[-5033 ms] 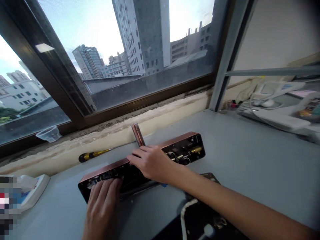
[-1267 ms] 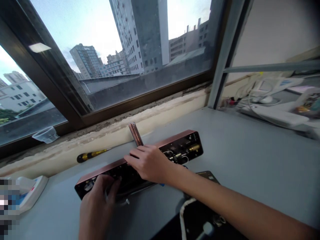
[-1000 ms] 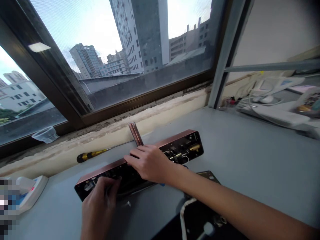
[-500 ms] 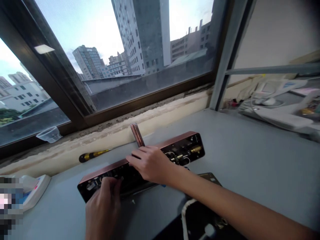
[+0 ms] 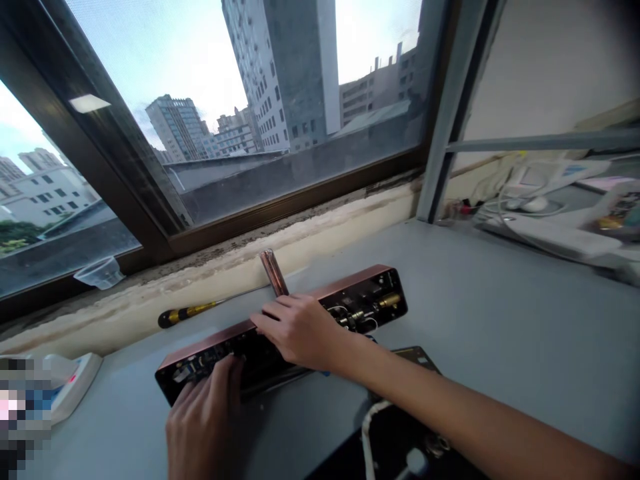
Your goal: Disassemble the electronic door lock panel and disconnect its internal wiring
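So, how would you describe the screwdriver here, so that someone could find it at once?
Start at the big window and drop to the grey table below its sill. The screwdriver lies flat along the table's far edge, behind the long copper-coloured lock body under both hands. It is the only thin tool, with a black and yellow handle.

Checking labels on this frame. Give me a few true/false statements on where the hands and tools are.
1. Both hands rest on the long copper-coloured lock body. True: the left hand is at its near left end, the right hand at its middle.
2. The right hand holds the screwdriver. False: it lies untouched on the table by the window ledge.
3. A clear plastic cup stands on the window ledge. True.
4. The lock body stands upright. False: it lies flat, open side up.
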`<action>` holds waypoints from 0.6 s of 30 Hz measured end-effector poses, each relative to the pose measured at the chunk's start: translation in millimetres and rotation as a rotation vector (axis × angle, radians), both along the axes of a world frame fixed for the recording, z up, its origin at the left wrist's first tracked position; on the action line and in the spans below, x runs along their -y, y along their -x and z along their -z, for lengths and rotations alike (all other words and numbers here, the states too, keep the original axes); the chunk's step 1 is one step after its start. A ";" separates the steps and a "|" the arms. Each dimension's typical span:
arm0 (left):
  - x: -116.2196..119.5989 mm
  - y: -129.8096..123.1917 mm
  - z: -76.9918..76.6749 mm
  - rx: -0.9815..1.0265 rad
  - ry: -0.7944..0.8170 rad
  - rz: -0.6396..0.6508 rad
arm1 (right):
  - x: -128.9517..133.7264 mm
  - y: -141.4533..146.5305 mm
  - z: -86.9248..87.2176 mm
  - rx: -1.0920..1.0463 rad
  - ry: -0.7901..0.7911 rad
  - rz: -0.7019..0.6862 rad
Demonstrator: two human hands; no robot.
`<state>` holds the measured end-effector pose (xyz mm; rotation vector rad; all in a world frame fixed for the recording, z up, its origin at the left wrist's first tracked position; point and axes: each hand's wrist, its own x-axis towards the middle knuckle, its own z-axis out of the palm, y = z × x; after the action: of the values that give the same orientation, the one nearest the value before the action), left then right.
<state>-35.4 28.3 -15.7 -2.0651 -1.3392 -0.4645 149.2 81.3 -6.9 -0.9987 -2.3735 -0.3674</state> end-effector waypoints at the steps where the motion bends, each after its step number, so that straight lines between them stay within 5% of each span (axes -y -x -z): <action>1: -1.0 3.1 0.0 -0.019 -0.010 0.076 | 0.0 0.1 -0.2 0.001 0.000 0.001; 8: -8.4 14.9 -2.6 -0.072 -0.022 0.274 | -0.9 -0.1 -0.2 0.011 0.003 -0.011; 18: -9.1 5.9 -5.4 -0.007 0.009 0.208 | -1.1 -0.4 -2.1 0.019 0.008 -0.003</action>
<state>-41.3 37.4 -10.3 -2.2227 -1.1290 -0.5405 149.6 82.4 -4.7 -0.9991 -2.3955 -0.3681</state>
